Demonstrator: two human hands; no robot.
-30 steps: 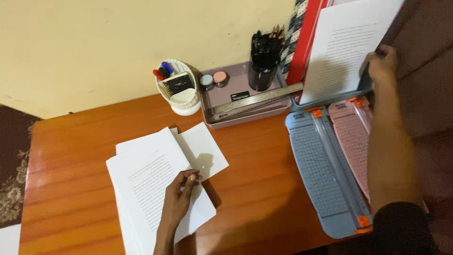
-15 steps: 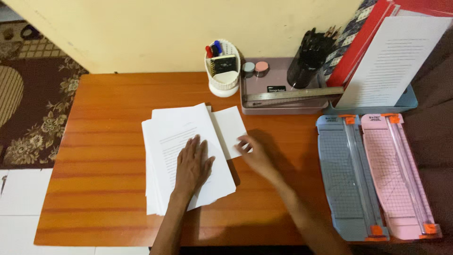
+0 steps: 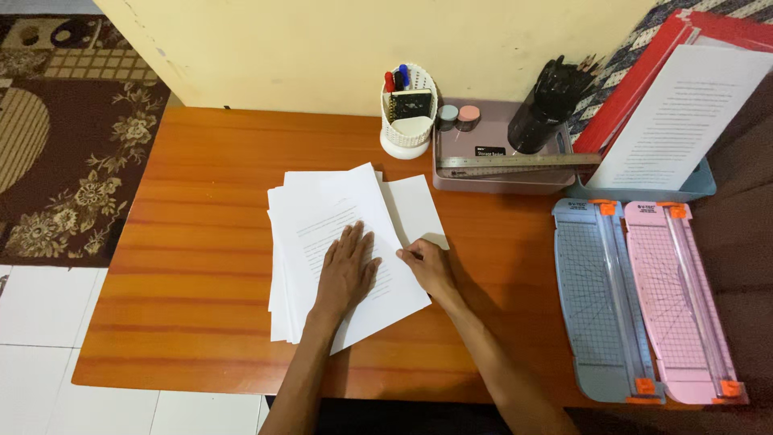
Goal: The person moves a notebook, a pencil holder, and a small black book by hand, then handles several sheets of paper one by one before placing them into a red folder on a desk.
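Observation:
A loose stack of white printed sheets [image 3: 322, 205] lies on the orange wooden table [image 3: 201, 242]. My left hand [image 3: 348, 270] rests flat on the top sheet with its fingers spread. My right hand [image 3: 427, 266] sits at the stack's right edge, fingers curled on the edge of the paper beside a smaller blank sheet [image 3: 417, 211] that sticks out from under the stack.
At the back stand a white pen cup [image 3: 408, 121], a mauve tray [image 3: 499, 173] with a metal ruler [image 3: 519, 161], and a black pencil holder [image 3: 547, 113]. A printed sheet [image 3: 684, 121] leans in a blue bin. Blue [image 3: 596, 298] and pink [image 3: 680, 298] paper trimmers lie at right.
My right hand left the sheet in the bin and came down to the stack's right edge. My left hand flattened on the top sheet. The camera view shifted.

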